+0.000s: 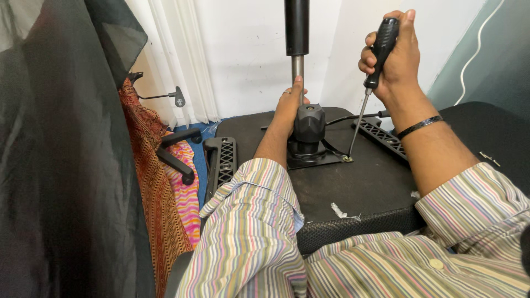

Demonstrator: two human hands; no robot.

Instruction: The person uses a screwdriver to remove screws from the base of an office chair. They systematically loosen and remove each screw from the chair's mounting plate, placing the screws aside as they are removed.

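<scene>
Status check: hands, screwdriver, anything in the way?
Right hand gripping screwdriver, tip at plate corner. Left hand steadies gas cylinder. Nothing blocking.

Head camera looks down, close (one view only) over the hands (342, 88).

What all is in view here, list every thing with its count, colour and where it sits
chair seat: one, black, upside down, centre
mechanism plate: one, black, on the seat's middle
gas lift column: one, black with a silver rod, upright from the mechanism
screwdriver: one, black handle, tip at the plate's right corner
armrest brackets: two, black, along the seat's left and right edges
patterned cloth: orange and pink, left
curtain: white, upper left
bracelet: one, black, right wrist
left hand: on the silver rod
right hand: gripping the screwdriver handle
</scene>
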